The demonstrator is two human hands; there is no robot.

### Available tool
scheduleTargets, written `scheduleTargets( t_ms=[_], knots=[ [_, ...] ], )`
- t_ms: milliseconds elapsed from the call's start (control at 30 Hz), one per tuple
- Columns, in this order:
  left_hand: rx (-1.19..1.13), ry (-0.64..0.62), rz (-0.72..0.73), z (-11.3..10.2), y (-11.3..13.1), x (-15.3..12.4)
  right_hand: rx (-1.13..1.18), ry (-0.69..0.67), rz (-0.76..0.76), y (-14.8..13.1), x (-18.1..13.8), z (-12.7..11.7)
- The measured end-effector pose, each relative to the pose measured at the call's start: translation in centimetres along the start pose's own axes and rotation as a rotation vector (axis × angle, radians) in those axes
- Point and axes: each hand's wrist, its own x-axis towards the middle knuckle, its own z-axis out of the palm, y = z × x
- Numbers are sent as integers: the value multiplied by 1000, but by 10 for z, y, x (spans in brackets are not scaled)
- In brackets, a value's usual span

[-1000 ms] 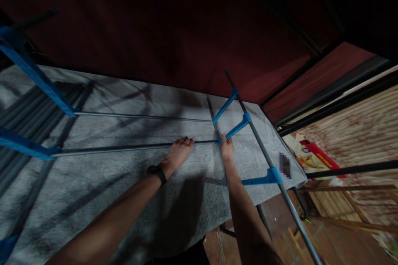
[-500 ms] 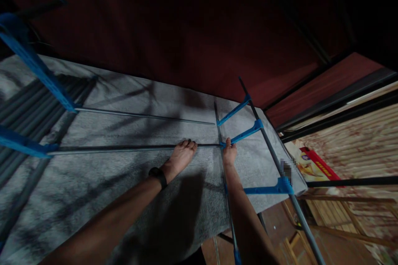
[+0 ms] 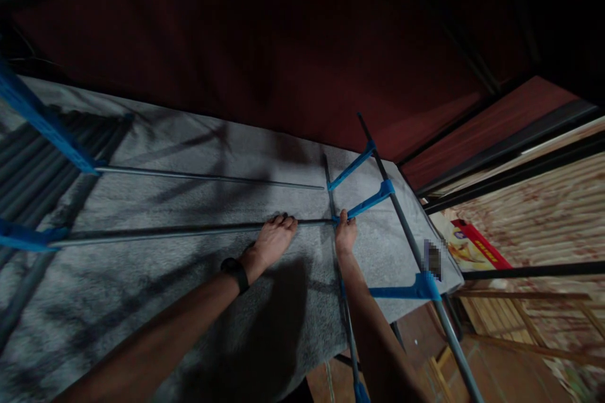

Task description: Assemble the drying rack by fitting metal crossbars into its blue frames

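My left hand (image 3: pixel 275 239), with a dark band on the wrist, is closed round a grey metal tube (image 3: pixel 179 234) near its right end. That tube runs from a blue plastic bracket (image 3: pixel 33 236) at the left to another blue bracket (image 3: pixel 371 199) at the right. My right hand (image 3: pixel 346 233) grips this right bracket at its inner end, where the tube meets it; the joint itself is partly hidden by the fingers. Behind, a second tube (image 3: pixel 212 177) lies parallel, its right end just short of a further blue bracket (image 3: pixel 352 167).
A grey cloth (image 3: pixel 189 302) covers the table. Several dark tubes (image 3: pixel 61 145) lie side by side at the left. A long upright tube (image 3: pixel 406 227) joins the right brackets. A red and yellow package (image 3: pixel 479 245) and wooden frames (image 3: pixel 501 318) are at the right.
The view has shifted slightly, and the left brackets and tubes sit further left and a little lower. Both hands keep their hold in nearly the same place.
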Motion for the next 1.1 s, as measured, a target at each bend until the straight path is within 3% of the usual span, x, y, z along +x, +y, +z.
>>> scheduleTargets(
  t_ms=[400,533,667,733,900,1100],
  knots=[
    [-25,45,-55,-8,4,0,205,-86,77,-7,-8,1],
    [-72,86,-116,-30,-18,6,262,31,28,2,-48,3],
    [24,142,-250,-52,-55,19,296,-128,-158,-7,-64,16],
    [56,144,-270,-58,-71,26,286,-157,-186,-26,-46,28],
    [123,101,-258,-57,-96,42,259,-53,-21,-72,37,54],
    [130,3,-224,-50,-114,60,329,-98,-25,-69,87,76]
  ],
)
